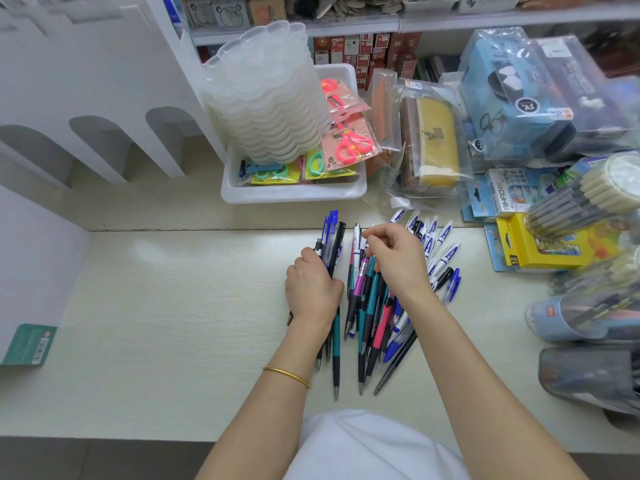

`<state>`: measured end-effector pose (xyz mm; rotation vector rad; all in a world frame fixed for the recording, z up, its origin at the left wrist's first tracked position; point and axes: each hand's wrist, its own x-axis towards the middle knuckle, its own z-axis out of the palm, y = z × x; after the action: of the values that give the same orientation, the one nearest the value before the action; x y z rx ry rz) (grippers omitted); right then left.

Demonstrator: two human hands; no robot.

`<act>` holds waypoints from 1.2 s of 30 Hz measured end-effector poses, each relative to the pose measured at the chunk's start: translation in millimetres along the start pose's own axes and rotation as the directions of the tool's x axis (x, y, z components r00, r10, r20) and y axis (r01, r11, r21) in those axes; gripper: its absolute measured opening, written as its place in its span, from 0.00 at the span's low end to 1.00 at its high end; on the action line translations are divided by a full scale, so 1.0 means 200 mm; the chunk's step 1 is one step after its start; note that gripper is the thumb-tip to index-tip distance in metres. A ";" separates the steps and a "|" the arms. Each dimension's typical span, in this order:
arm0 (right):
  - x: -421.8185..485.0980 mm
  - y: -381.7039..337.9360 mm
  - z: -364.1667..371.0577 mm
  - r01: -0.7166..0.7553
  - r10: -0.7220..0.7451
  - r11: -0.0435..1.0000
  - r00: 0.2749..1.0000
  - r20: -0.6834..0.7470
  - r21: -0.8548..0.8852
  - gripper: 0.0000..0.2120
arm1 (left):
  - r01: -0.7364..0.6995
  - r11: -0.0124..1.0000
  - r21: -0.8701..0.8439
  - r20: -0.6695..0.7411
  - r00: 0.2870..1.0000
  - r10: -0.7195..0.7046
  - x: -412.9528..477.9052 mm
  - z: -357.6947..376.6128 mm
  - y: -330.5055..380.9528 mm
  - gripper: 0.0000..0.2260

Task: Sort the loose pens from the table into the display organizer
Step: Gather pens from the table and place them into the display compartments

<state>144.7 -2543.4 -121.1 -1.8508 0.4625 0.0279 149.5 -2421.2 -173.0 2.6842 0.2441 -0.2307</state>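
A white plastic tray stands at the back of the pale wood-grain bench. It holds a tilted stack of translucent scalloped plastic dishes and carded children's scissors, pink ones above green ones. Just right of the tray lies a yellow zip pencil case in a clear bag, then a blue boxed item in clear wrap. A yellow carton marked 12 sits at the right edge. A green barcoded card lies far left.

Glossy plastic pens lie on a pale, matt wood-grain table near translucent plastic trays.
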 end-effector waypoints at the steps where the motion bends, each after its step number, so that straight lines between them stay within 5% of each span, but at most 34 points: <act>1: 0.00 0.00 0.00 0.001 -0.001 1.000 1.000 0.001 -0.003 0.10 | -0.001 1.000 0.016 0.004 1.000 0.001 0.00 0.00 0.00 0.16; 5: 0.00 0.00 -0.01 0.005 -0.005 1.000 1.000 -0.003 -0.003 0.08 | -0.024 1.000 0.003 0.012 1.000 0.024 0.01 -0.02 0.00 0.16; 9: 0.00 0.01 -0.01 0.014 -0.014 1.000 1.000 -0.003 -0.010 0.08 | -0.012 0.972 -0.235 0.051 0.998 0.024 0.00 -0.07 -0.01 0.16; 13: -0.01 0.00 -0.01 0.019 -0.019 1.000 1.000 -0.001 -0.017 0.08 | 0.041 0.846 -0.531 0.089 0.996 0.007 0.01 -0.13 0.00 0.17; 18: -0.02 0.00 0.00 0.022 -0.022 0.999 1.000 0.006 -0.026 0.08 | 0.077 0.720 -0.690 0.098 0.995 -0.012 0.04 -0.19 -0.01 0.16; 24: -0.07 -0.02 0.02 -0.004 0.005 1.000 0.999 0.046 -0.010 0.08 | -0.012 0.637 -0.771 -0.013 1.000 0.003 0.07 -0.33 0.04 0.15; 30: -0.17 -0.08 0.13 -0.199 0.175 0.947 0.978 0.117 0.254 0.12 | -0.179 0.519 -0.836 -0.199 0.980 0.018 0.09 -0.51 0.13 0.17; 33: -0.21 -0.12 0.20 -0.428 0.354 0.802 0.902 0.247 0.416 0.15 | -0.274 0.480 -0.833 -0.285 0.957 0.053 0.06 -0.58 0.20 0.17; 36: -0.23 -0.18 0.22 -0.621 0.452 0.308 0.762 0.464 0.721 0.16 | -0.371 0.459 -0.807 -0.349 0.927 0.135 0.00 -0.61 0.25 0.18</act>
<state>123.1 -2480.0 -91.4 -0.6062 0.7934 0.3691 175.8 -2412.3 -43.1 1.6575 -0.0071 0.2716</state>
